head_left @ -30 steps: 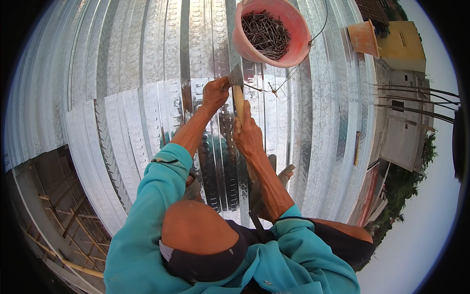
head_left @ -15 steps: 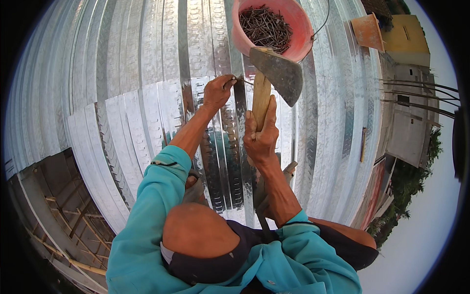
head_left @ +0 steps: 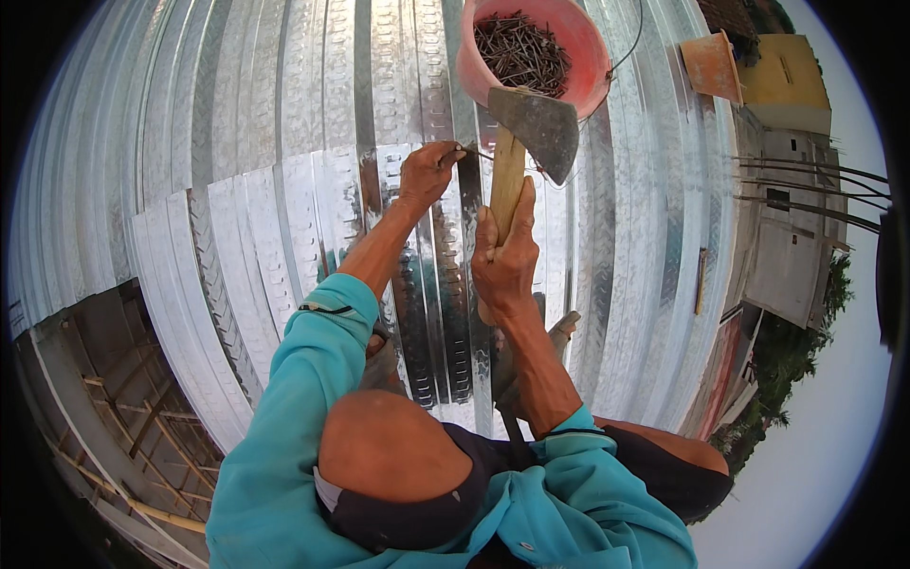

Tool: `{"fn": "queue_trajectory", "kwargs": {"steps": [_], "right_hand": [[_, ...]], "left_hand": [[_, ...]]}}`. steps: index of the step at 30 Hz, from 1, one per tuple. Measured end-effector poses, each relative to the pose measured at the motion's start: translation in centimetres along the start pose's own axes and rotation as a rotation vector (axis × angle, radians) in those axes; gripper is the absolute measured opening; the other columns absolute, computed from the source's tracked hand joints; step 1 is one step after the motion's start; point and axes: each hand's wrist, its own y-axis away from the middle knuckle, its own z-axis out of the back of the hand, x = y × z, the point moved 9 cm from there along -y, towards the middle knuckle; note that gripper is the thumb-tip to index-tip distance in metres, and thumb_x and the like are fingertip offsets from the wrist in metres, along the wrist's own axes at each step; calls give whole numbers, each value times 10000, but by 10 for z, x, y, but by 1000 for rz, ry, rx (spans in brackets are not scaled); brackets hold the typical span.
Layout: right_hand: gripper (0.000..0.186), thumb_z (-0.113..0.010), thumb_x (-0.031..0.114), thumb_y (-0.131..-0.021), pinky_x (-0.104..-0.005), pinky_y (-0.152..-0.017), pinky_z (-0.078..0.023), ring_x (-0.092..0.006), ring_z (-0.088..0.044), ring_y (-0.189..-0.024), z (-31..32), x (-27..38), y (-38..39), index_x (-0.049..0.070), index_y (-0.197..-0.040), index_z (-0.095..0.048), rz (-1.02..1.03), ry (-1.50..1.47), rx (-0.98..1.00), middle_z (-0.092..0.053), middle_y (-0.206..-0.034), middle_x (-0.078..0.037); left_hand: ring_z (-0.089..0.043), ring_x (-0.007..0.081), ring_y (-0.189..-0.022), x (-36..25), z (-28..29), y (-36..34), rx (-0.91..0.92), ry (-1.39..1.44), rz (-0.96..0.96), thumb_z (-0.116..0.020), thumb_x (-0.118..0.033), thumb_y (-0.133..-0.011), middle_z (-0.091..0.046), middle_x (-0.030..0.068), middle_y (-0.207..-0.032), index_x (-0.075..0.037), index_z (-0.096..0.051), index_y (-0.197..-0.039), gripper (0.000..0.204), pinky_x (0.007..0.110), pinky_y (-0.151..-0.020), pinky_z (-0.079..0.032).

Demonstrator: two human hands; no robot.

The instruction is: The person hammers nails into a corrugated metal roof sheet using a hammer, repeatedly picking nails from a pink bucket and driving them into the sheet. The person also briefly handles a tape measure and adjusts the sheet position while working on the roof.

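Observation:
I have my right hand [head_left: 504, 261] wrapped round the wooden handle of a hammer-like tool [head_left: 509, 190]; its broad, dark metal head [head_left: 540, 131] is held in front of the pink bucket of nails [head_left: 521, 52]. My left hand [head_left: 427, 175], its fingers pinched on a thin nail [head_left: 459, 149], is at the metal sheeting [head_left: 313, 218], just left of the tool, near where two sheets overlap. A thin wire runs beside the nail, partly hidden behind the tool.
An orange bucket [head_left: 711, 66] stands at the upper right near the roof edge, with several bent rods [head_left: 815, 190] beyond it. At lower left the sheeting ends over an opening with bamboo framework [head_left: 142, 427]. Buildings [head_left: 787, 237] and foliage [head_left: 796, 360] lie past the right edge.
My right hand has moved right and slightly up, and the tool's head has swung away from my left fingers to in front of the pink bucket. My left hand has shifted slightly.

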Motion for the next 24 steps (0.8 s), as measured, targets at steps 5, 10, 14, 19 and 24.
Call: {"fn": "queue_trajectory", "kwargs": {"steps": [5,10,14,19,24], "right_hand": [[748,-610,46,-983,-468,-619,-566,-433,-717,-731,-24,-20,6,-48,-1574,-162,17,55,71,-678,-864,-313],[703,-575,228,-1011,-538,-621,-552,-498,-670,-734,-47,-56,13,-17,-1579,-241,-169,103,268,-652,-1010,-355],[658,-626,121,-981,-498,-669,-571,-506,-702,-875,5,1,-5,-69,-1525,-308,-94,-153,-33,-640,-1122,-386],[622,-627,51,-981,-365,-607,-539,-248,-670,-717,34,16,0,-126,-1482,-303,37,-257,-199,-649,-953,-238],[609,-661,87,-968,-419,-707,-575,-383,-735,-841,24,-21,13,-135,-1451,-363,-121,-158,-154,-671,-1052,-321]], "left_hand": [[-719,378,-849,-12,0,-5,-1,-36,8,-702,-111,-904,-741,188,-940,-13,-743,-1021,158,437,-752,-559],[-723,375,-891,-8,-7,-5,-4,-11,-33,-671,-64,-908,-741,194,-976,-13,-738,-1051,165,425,-773,-556],[-721,362,-922,0,0,-2,67,7,55,-730,-183,-908,-751,154,-999,-63,-750,-1044,183,423,-820,-567],[-721,365,-943,-9,1,-5,115,88,-6,-740,-172,-897,-748,166,-1051,-64,-746,-1098,228,425,-825,-559],[-719,367,-931,-17,-4,-6,133,8,15,-741,-143,-884,-747,162,-1024,-55,-741,-1091,226,426,-823,-555]]}}
